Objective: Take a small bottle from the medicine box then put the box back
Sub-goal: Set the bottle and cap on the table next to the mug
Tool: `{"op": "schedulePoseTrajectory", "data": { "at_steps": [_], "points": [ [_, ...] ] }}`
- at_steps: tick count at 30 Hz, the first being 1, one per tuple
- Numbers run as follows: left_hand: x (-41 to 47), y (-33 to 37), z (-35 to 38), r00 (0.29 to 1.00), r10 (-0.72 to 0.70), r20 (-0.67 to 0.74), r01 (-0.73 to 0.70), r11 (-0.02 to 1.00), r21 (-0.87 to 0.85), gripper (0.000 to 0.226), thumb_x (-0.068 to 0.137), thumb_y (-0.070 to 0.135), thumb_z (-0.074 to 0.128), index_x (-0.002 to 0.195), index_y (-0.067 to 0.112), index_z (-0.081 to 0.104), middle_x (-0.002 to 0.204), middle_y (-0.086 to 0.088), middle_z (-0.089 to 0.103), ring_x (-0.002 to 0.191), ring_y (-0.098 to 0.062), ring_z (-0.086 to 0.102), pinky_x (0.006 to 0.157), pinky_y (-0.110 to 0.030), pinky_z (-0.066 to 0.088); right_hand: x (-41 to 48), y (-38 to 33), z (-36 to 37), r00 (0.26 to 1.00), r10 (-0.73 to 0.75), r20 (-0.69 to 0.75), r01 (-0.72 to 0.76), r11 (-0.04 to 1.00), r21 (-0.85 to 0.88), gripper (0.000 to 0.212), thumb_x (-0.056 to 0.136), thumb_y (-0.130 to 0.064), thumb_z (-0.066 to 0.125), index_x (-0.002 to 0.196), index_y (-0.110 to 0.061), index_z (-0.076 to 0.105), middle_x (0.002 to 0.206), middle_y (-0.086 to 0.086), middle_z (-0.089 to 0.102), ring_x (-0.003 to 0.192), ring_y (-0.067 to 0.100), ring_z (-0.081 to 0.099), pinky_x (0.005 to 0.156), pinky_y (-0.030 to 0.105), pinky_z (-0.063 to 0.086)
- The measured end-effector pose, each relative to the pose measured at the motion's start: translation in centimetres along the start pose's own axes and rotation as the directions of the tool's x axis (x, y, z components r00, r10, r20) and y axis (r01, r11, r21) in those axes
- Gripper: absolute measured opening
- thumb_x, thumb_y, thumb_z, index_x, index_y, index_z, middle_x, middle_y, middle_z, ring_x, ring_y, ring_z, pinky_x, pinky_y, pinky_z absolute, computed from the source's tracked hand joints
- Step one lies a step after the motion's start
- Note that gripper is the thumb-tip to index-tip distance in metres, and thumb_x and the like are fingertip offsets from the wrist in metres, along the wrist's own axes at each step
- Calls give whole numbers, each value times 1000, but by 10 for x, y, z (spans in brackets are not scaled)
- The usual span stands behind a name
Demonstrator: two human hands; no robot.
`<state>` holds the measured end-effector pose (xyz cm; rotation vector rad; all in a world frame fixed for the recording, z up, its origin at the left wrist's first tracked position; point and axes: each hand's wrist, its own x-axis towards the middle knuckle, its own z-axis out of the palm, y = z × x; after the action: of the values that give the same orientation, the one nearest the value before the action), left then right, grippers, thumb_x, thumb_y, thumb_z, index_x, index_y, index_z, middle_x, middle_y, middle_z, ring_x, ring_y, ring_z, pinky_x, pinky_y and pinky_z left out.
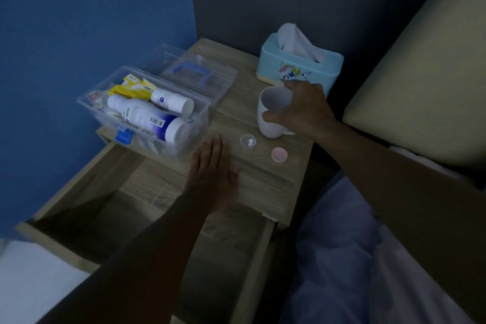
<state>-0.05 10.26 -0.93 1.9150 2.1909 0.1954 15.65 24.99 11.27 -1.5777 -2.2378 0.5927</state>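
The clear plastic medicine box (200, 123) stands open at the left of the wooden nightstand top (263, 171). Its lid (210, 71), with a blue handle, lies folded back behind it. White bottles and yellow packets fill the box. A small clear bottle (247, 141) with white pills inside stands uncapped on the nightstand. Its pink cap (279, 154) lies just to the right. My left hand (213, 166) rests flat on the nightstand beside the box, fingers apart. My right hand (302, 110) grips a white mug (271, 116) at its rim.
A light blue tissue box (297, 68) stands at the back right of the nightstand. The nightstand drawer (105, 218) is pulled open below my left forearm. A bed with pale bedding (355, 258) and a cushion (420, 73) lies to the right. A blue wall is on the left.
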Motion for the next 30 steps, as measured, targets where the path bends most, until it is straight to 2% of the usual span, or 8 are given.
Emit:
{"op": "schedulePoseTrajectory", "data": {
  "at_steps": [5, 12, 16, 20, 22, 25, 27, 30],
  "points": [
    [2, -3, 2, 1000, 6, 18, -6, 1000, -30, 75, 96, 55, 16, 155, 13, 0, 164, -12, -4, 152, -27, -4, 118, -42, -5, -2, 1, -1, 999, 39, 9, -38, 999, -24, 104, 65, -51, 85, 148, -9, 39, 143, 10, 49, 133, 25, 43, 105, 35, 43],
    [3, -12, -19, 983, 85, 165, -62, 989, -136, 72, 100, 37, 35, 156, 12, -4, 164, -11, -8, 151, -25, -10, 121, -42, -5, -3, -9, -3, 998, 43, 42, -42, 999, -15, 107, 67, -45, 86, 152, -8, 33, 151, 10, 40, 138, 24, 39, 112, 33, 37],
    [-27, -37, -38, 977, 188, 95, -133, 900, -414, 66, 98, 23, 47, 155, 19, 15, 163, -6, 15, 148, -12, 12, 116, -24, 9, -4, -40, 4, 988, -116, -100, 124, 989, 81, 79, 78, -32, 77, 146, -10, 43, 149, 8, 41, 139, 20, 38, 105, 18, 27],
    [-73, -66, -34, 991, 69, -119, -116, 884, -454, 49, 97, 17, 49, 145, 18, 41, 141, -4, 52, 126, -4, 48, 105, -18, 34, -9, -80, 24, 971, -189, -149, 215, 959, 184, 45, 83, -29, 64, 124, -11, 63, 121, 10, 63, 115, 23, 59, 87, 22, 39],
    [-85, -81, -35, 988, -57, -145, -23, 866, -500, 37, 97, 18, 47, 134, 23, 50, 112, 5, 63, 91, 8, 57, 80, -11, 43, -12, -96, 39, 981, -158, -110, 176, 968, 179, 43, 86, -26, 61, 125, -9, 65, 122, 11, 65, 113, 24, 62, 86, 24, 44],
    [-91, -102, -43, 937, -304, -174, 141, 783, -606, 20, 100, 22, 41, 112, 30, 55, 79, 7, 61, 63, 0, 60, 52, -14, 42, -8, -111, 65, 1000, 3, -7, -2, 976, 220, 40, 91, -18, 53, 127, -4, 61, 123, 15, 67, 111, 27, 63, 78, 21, 39],
    [-88, -113, -52, 842, -449, -300, 177, 755, -632, 20, 99, 18, 42, 113, 24, 56, 86, 6, 61, 67, -5, 60, 60, -20, 49, -1, -120, 77, 980, 181, 85, -199, 924, 325, 39, 95, -17, 47, 129, -1, 57, 130, 18, 63, 113, 30, 61, 78, 25, 36],
    [-75, -124, -69, 738, -507, -446, 137, 759, -636, 43, 95, 9, 50, 137, 15, 45, 123, 0, 52, 110, -12, 51, 93, -30, 45, 16, -127, 88, 912, 371, 174, -407, 768, 495, 36, 99, -19, 50, 131, -2, 53, 135, 16, 58, 107, 24, 61, 85, 31, 46]
  ]
}}
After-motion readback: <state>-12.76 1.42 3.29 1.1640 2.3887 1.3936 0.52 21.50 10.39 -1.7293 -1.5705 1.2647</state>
